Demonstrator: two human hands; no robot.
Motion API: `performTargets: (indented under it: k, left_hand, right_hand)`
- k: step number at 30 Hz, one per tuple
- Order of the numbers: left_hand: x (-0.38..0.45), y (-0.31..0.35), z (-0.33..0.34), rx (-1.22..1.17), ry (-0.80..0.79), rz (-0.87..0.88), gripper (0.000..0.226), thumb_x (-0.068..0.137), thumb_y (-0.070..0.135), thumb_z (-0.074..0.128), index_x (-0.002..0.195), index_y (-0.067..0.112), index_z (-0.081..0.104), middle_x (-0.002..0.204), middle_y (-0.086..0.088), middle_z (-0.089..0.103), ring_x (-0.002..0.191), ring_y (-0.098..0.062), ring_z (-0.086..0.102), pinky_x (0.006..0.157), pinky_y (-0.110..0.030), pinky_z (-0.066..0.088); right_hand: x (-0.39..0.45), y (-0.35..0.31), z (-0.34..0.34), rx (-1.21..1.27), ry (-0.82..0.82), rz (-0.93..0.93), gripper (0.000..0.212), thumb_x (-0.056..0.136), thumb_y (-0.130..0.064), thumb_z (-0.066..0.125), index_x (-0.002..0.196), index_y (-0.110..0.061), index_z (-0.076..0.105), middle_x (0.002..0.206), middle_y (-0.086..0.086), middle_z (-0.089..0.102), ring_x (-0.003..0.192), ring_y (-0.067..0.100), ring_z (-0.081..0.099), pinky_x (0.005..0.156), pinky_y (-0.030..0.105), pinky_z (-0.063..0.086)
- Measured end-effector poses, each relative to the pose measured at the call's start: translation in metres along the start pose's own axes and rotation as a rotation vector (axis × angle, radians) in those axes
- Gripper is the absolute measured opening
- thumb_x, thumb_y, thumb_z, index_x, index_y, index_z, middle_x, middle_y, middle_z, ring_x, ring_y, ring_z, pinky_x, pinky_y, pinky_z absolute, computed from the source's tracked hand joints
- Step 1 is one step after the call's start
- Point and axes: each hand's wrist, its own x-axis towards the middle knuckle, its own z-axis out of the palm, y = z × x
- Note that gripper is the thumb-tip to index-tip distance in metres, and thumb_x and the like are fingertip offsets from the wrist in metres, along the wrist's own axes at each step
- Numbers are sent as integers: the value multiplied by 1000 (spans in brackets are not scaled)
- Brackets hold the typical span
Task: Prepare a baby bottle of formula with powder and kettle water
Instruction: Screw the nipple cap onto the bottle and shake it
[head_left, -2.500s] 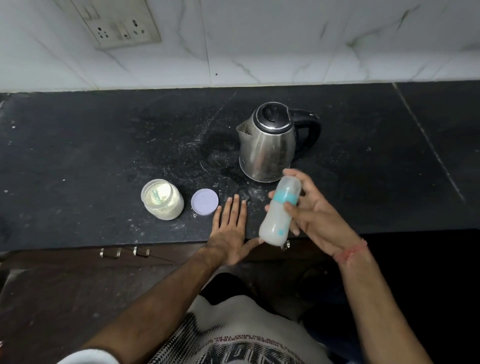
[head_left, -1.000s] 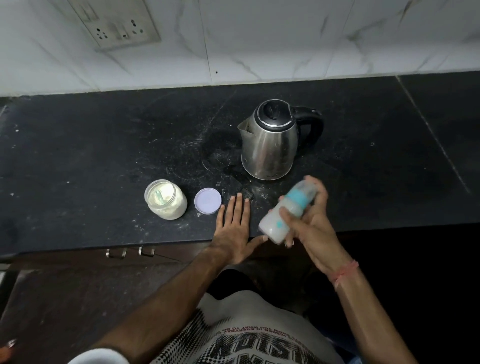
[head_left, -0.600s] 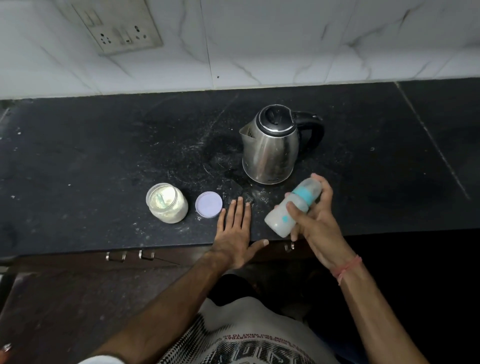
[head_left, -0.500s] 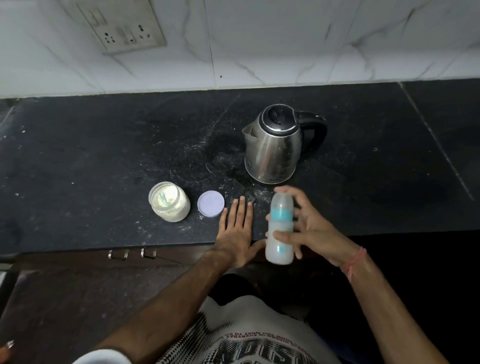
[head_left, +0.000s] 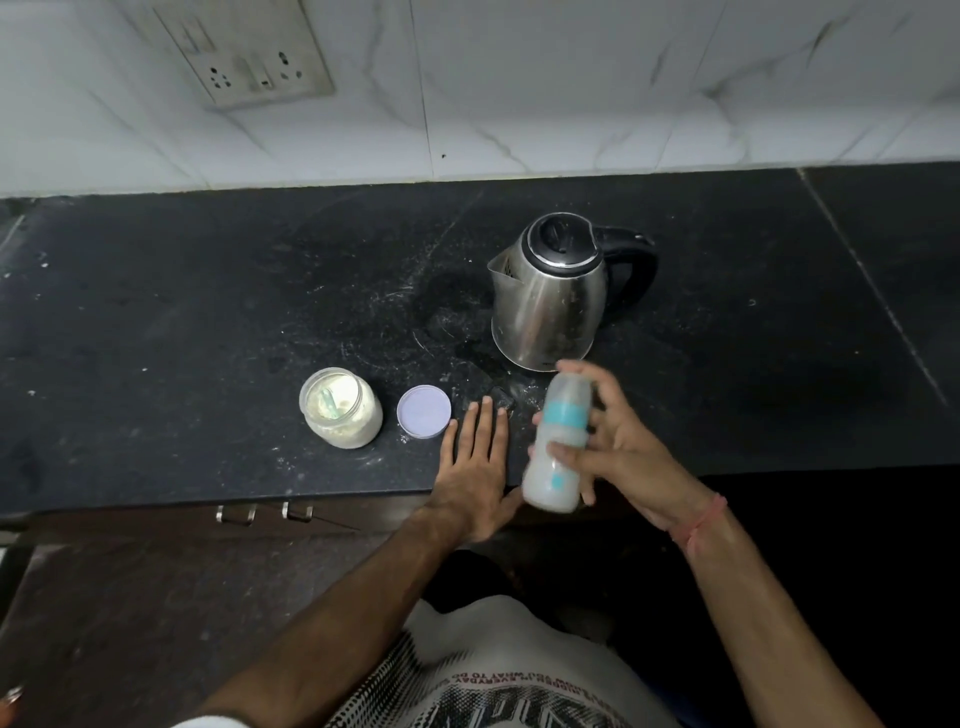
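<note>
The right hand (head_left: 618, 457) holds the capped baby bottle (head_left: 558, 447) in its grip; the left hand (head_left: 475, 467) lies flat, fingers straight, on the bench (head_left: 208, 322).

Dim, soft overhead light; the milky baby bottle with teal collar (head_left: 558, 441) is motion-blurred in the right hand (head_left: 621, 447); edges bow.

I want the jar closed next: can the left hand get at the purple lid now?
Probably yes: the left hand lies flat on the counter beside the purple lid, holding nothing, with nothing between them.
</note>
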Motion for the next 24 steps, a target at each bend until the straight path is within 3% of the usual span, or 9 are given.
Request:
performTargets:
  k: [2,5,6,9,12,14,17,20,24]
  left_hand:
    - [2,0,-2,-26,8,-10,123,84,91,-1,174,11,-28,178,-12,-43,168,-31,-38,138,-56,-19]
    - [1,1,-2,11,-15,-8,123,81,84,-3,175,9,-26,180,-15,-41,169,-33,-36,139,-59,-15]
    - [1,0,-1,7,-18,-6,123,81,85,-2,175,9,-27,180,-14,-41,169,-33,-36,139,-58,-16]
    - [3,-1,0,-24,9,-14,125,87,95,0,176,11,-26,180,-11,-41,169,-31,-37,139,-55,-17]
    - [0,-1,-1,-28,0,-8,140,72,104,-25,176,11,-27,179,-11,-43,168,-30,-38,139,-57,-15]
    - [0,0,-3,-43,-4,-7,144,65,104,-32,175,12,-29,178,-11,-44,167,-29,-40,139,-56,-16]
    - [2,0,-2,-29,-7,-19,129,81,98,-9,175,12,-29,178,-10,-45,168,-29,-40,139,-55,-16]
    - [2,-1,-1,0,-19,-17,123,83,90,-5,175,12,-29,178,-11,-45,168,-31,-39,139,-56,-15]
    - [2,-2,0,-30,-2,-6,122,88,94,1,175,13,-30,177,-9,-47,167,-29,-41,138,-54,-19]
  right_hand:
    - [2,-3,-1,53,90,-24,86,92,-14,84,152,-57,40,143,28,61,106,40,73,48,32,56]
    - [3,-5,-3,-75,-144,51,87,94,-5,84,153,-54,42,140,21,67,116,44,76,45,31,56]
    - [4,-5,-4,-75,-135,45,87,93,-3,83,154,-52,43,138,20,69,118,44,76,45,31,56]
    - [6,-11,-9,27,97,-14,86,91,-11,82,152,-56,40,142,25,64,111,42,74,48,30,57]
    - [6,-19,-17,-92,-204,98,87,94,-7,84,152,-56,42,138,22,68,121,42,75,47,31,57]
    - [7,-19,-20,-55,-204,97,85,94,-5,83,152,-55,45,138,21,69,125,44,73,47,30,57]
    - [11,-19,-17,58,-8,34,82,94,-10,81,149,-58,45,137,21,70,121,51,71,47,29,57]
    - [13,-16,-16,5,-213,63,84,96,-1,80,154,-50,44,137,21,71,121,52,73,46,28,56]
    - [14,-18,-14,160,18,-5,83,95,-3,76,155,-48,40,143,30,63,113,44,75,49,28,57]
